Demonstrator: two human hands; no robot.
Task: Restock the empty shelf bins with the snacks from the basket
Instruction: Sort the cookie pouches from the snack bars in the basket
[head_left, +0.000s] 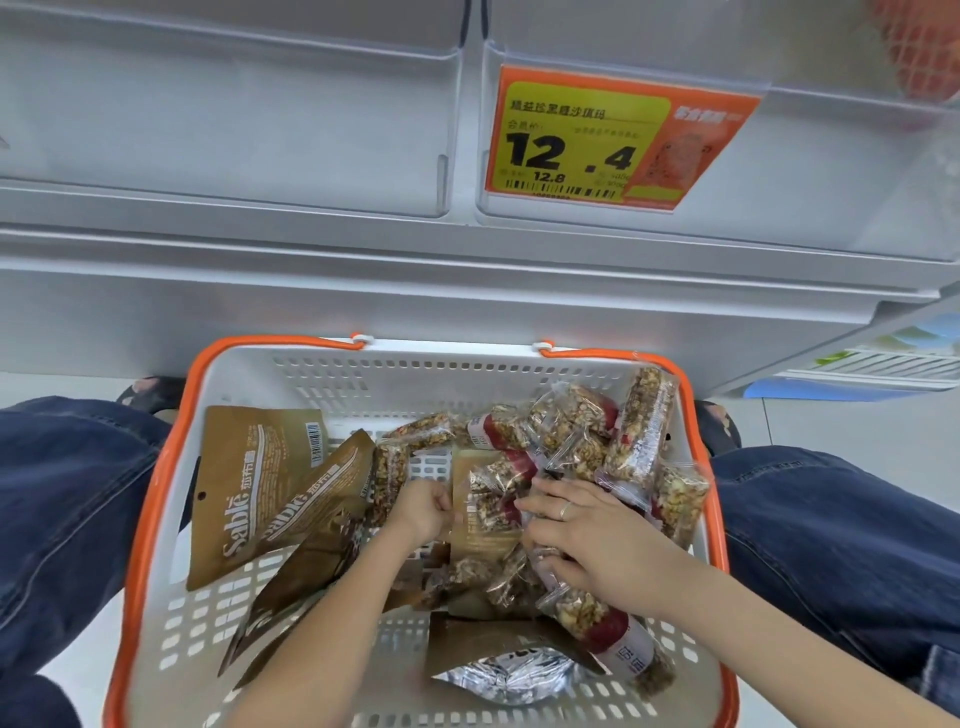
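- A white perforated plastic basket with an orange rim (156, 467) sits on the floor between the person's knees in dark blue jeans (62, 493), right in front of the shelf unit.
- The left hand (423, 512) is down in the middle of the basket, its grip narrow: the fingers are curled and pinch the left edge of a tan flat snack pouch (485, 540) that stands among the other packs.
- The right hand (587, 535), with a silver ring (565, 511) on one finger, lies over the heap of clear-wrapped nut-and-grain bars with red labels (571, 421); its fingers are bent round the packs, a grip closed on the bars at the pouch's right side.
- These bars fill the right half and back of the basket, some leaning up against the right wall, one lying near the front right corner.
- Two brown flat pouches printed "Sable" (249, 483) lean against the left wall, overlapping each other.
- A brown pouch with its silver foil side showing (506, 673) lies on the basket floor near the front edge, between the forearms.
- Above, two clear plastic shelf bins stand side by side: the left bin (234, 130) and the right bin (831, 171), both with nothing showing behind their fronts.
- An orange and yellow price tag reading 12.4 (597, 140) is fixed to the right bin's front.
- A red mesh-patterned pack (919, 41) shows at the top right corner, blurred.
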